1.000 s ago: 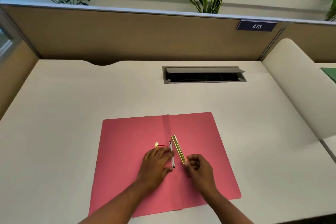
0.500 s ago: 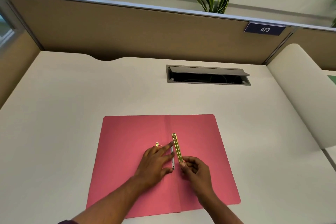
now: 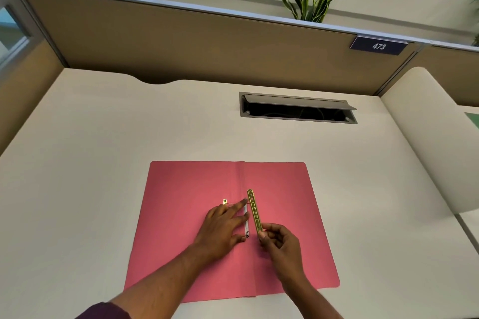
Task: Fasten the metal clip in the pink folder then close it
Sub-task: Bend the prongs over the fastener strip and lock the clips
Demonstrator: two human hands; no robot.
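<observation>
The pink folder (image 3: 186,217) lies open and flat on the cream desk, its spine fold running down the middle. My right hand (image 3: 281,243) pinches the near end of a gold metal clip bar (image 3: 254,211), which points away from me just right of the fold. My left hand (image 3: 223,228) rests flat on the left leaf, fingers spread, pressing beside a thin white strip (image 3: 246,223) along the fold. A small gold prong tip (image 3: 224,201) shows past my left fingertips.
A grey cable hatch (image 3: 298,109) is sunk into the desk beyond the folder. Brown partition panels wall the back and left, with a sign reading 473 (image 3: 379,46). A raised cream divider (image 3: 425,137) borders the right side. Plants stand behind the partition.
The clip bar has swung from slanting to nearly parallel with the fold and closer to it, held in my right hand. My left hand keeps pressing the same spot.
</observation>
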